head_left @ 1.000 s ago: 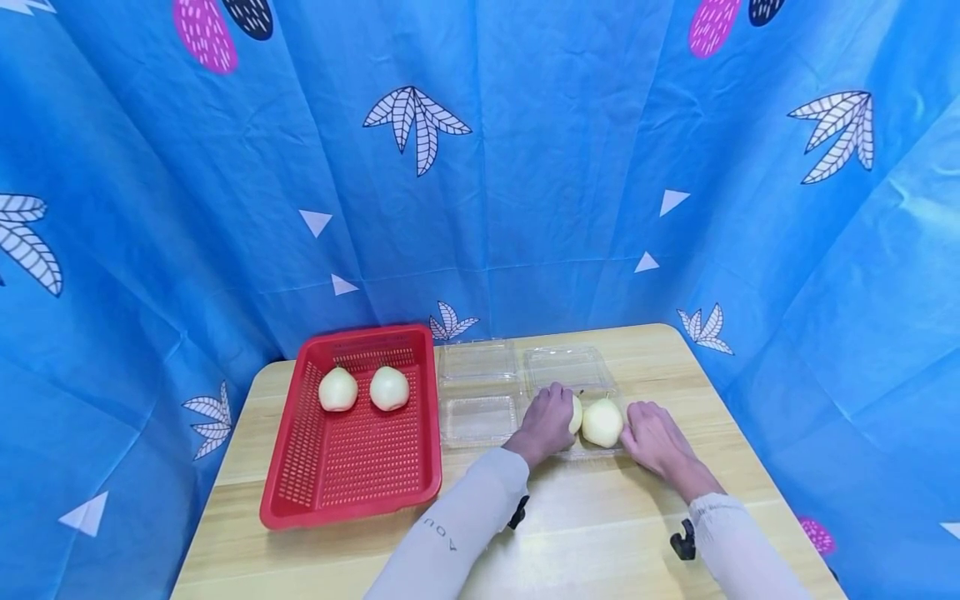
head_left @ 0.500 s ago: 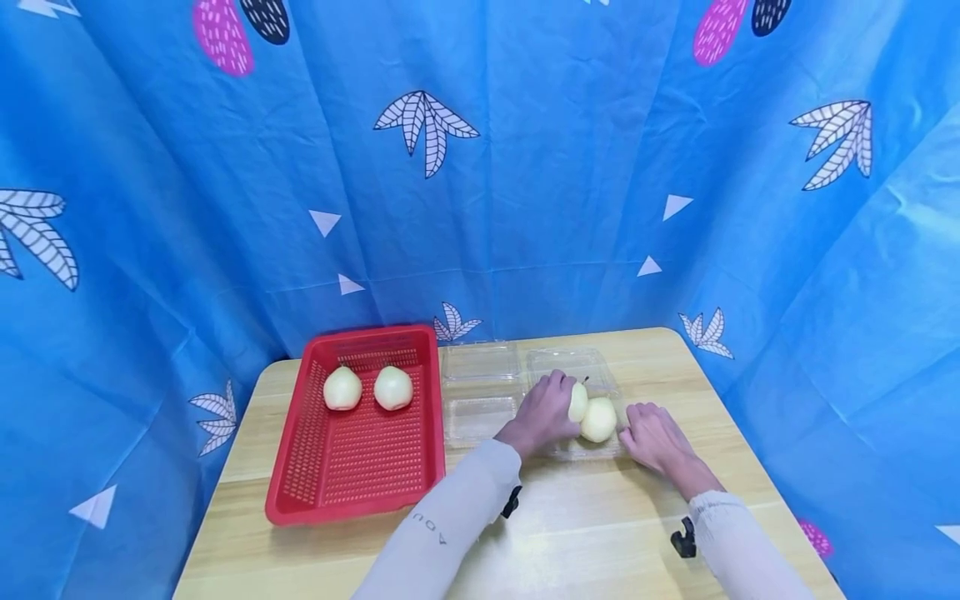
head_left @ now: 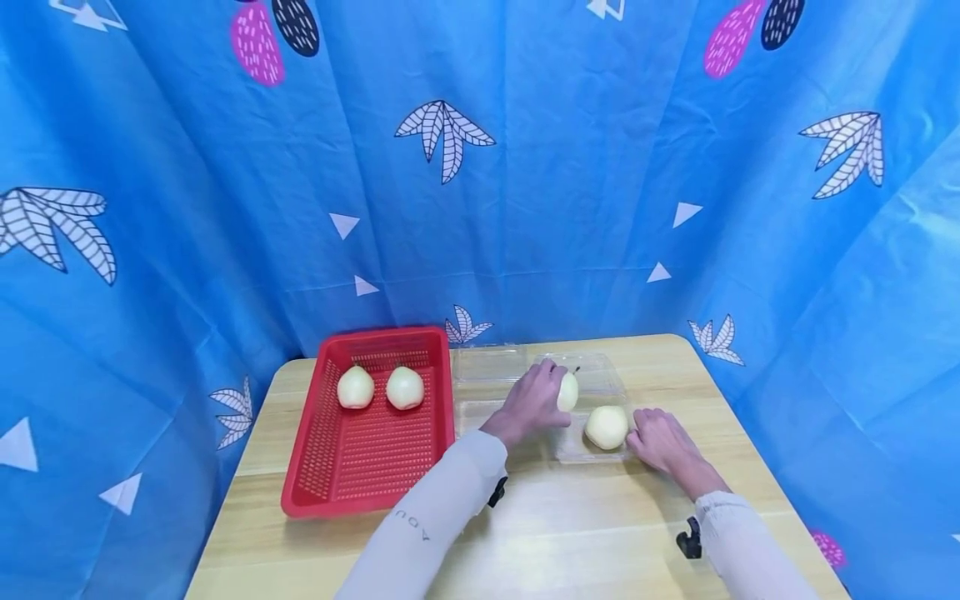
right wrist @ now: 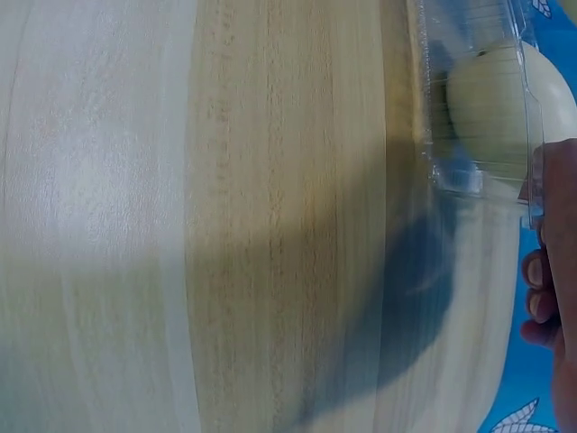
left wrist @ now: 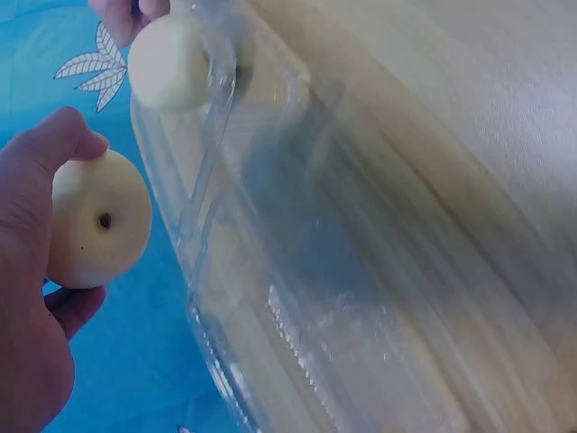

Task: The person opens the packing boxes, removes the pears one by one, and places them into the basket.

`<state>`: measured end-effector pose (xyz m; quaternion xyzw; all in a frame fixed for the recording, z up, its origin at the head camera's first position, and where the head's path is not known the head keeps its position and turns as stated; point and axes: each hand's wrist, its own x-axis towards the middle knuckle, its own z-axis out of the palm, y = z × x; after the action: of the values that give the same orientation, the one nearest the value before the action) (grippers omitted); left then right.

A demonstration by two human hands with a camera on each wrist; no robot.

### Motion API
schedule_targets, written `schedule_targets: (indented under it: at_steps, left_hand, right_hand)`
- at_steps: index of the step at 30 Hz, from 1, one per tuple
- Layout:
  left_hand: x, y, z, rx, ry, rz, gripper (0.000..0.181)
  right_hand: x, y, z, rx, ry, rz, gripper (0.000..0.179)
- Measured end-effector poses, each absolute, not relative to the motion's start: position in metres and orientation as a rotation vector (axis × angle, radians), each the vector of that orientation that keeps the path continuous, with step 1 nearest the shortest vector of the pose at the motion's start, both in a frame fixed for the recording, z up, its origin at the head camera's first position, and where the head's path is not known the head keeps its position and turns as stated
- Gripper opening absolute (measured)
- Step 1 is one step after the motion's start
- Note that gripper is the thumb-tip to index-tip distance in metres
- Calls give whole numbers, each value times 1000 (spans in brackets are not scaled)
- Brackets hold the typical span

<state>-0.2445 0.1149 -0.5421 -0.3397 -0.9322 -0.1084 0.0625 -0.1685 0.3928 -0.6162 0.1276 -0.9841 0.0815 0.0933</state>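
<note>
My left hand grips a pale round pear, held raised at the left of the near part of a clear plastic box. In the left wrist view, thumb and fingers wrap that pear, and a small dark hollow shows on its face. A second pear sits in the box's near right part. At the box's right edge, my right hand pinches the plastic rim. The right wrist view shows the thumb side on the rim and the other fingers curled below.
A red mesh basket with two pears stands at the left of the wooden table. Between the basket and my left hand lies another clear plastic box, partly hidden by the hand. A blue patterned curtain surrounds the table.
My left hand has lifted its pear and drawn it left, away from the other pear, which now lies apart and tilted. My right hand stays at the box's edge. The head view has shifted slightly.
</note>
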Motion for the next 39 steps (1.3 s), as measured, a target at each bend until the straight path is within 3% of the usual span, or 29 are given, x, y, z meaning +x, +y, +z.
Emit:
schedule_targets:
  at_steps: [24, 39]
  left_hand:
    - [-258, 53, -505, -934, -2831, -709, 75]
    - [-262, 14, -483, -938, -2749, -687, 73]
  right_hand:
    - [-166, 389, -614, 319, -2935, 295, 24]
    - [-167, 389, -615, 306, -2930, 304, 24]
